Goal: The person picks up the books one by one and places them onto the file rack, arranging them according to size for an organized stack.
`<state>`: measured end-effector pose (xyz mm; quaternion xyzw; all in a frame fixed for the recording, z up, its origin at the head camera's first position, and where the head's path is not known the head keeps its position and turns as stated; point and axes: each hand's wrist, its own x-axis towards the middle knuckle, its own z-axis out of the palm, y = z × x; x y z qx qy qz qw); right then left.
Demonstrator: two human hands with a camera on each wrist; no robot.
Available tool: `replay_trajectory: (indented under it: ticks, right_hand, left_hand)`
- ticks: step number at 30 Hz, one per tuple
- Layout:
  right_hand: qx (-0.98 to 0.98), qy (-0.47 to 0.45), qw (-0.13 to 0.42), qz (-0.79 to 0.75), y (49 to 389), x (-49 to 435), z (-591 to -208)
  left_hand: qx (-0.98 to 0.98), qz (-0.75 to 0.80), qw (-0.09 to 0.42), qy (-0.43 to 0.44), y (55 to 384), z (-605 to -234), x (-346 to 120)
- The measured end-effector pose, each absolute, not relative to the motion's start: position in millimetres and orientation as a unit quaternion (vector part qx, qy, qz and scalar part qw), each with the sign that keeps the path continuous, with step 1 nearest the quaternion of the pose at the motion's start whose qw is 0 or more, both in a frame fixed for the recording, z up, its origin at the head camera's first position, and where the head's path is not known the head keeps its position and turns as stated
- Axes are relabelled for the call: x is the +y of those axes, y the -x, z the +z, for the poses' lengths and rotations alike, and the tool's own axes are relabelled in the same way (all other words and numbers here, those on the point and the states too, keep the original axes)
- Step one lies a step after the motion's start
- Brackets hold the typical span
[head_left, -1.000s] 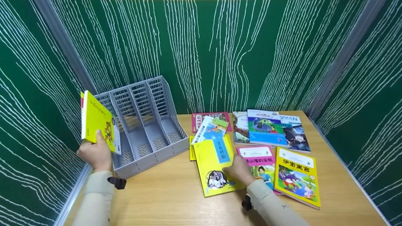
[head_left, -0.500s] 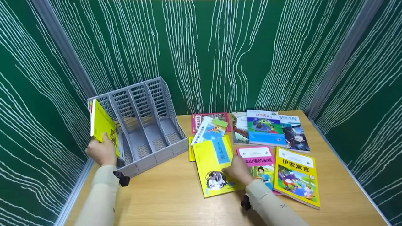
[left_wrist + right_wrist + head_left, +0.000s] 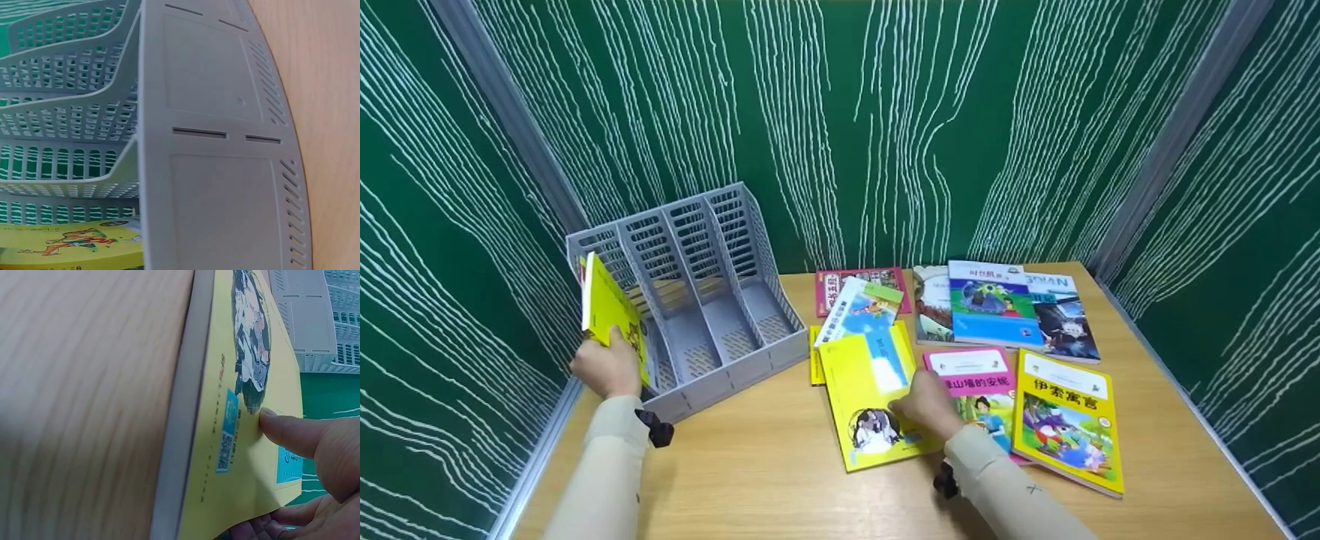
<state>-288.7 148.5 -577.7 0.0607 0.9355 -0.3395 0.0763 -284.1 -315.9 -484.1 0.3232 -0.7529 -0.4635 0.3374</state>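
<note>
My left hand (image 3: 609,364) grips an upright yellow book (image 3: 611,304) by its near edge, with a sliver of another cover showing behind it. The book stands inside the leftmost compartment of a grey file rack (image 3: 735,375). In the left wrist view, its cover (image 3: 73,244) shows past the rack's front wall (image 3: 219,202); the hand is out of that view. My right hand (image 3: 928,405) pinches the right edge of a second yellow book (image 3: 847,390) with a blue label and round picture. Seen from the right wrist, the thumb (image 3: 292,433) lies on the cover and the fingers are partly hidden underneath.
A pink-framed book (image 3: 900,289) and a light blue book (image 3: 859,311) lie behind the right-hand book. Further right are a pink book (image 3: 975,375), a yellow fable book (image 3: 1069,420), a blue book (image 3: 994,300) and a dark-covered book (image 3: 1069,326). Green walls enclose the table (image 3: 765,480).
My left hand has moved down and slightly right, lowering the yellow book into the rack's leftmost compartment. The right hand and its book have hardly moved.
</note>
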Motion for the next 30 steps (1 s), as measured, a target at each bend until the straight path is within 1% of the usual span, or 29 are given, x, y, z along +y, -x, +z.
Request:
replay_trajectory:
  ticks: [5,11,17,24,30]
  right_hand:
    - [0.931,-0.046,0.075,-0.354,287.7,148.2,-576.2]
    - [0.925,-0.049,0.090,-0.367,290.4,148.2,-576.4]
    - [0.911,-0.086,0.119,-0.385,297.7,148.6,-572.3]
    - [0.897,-0.106,0.149,-0.403,301.6,148.3,-567.6]
    - [0.883,-0.114,0.154,-0.429,300.9,148.4,-564.4]
  left_hand:
    - [-0.762,-0.461,0.308,-0.334,282.6,-488.0,-319.9]
    - [-0.769,-0.461,0.285,-0.338,282.6,-487.9,-322.7]
    - [-0.781,-0.437,0.300,-0.331,285.8,-487.2,-322.6]
    - [-0.784,-0.448,0.274,-0.332,283.9,-488.5,-325.4]
    - [-0.787,-0.448,0.286,-0.313,280.7,-489.8,-328.1]
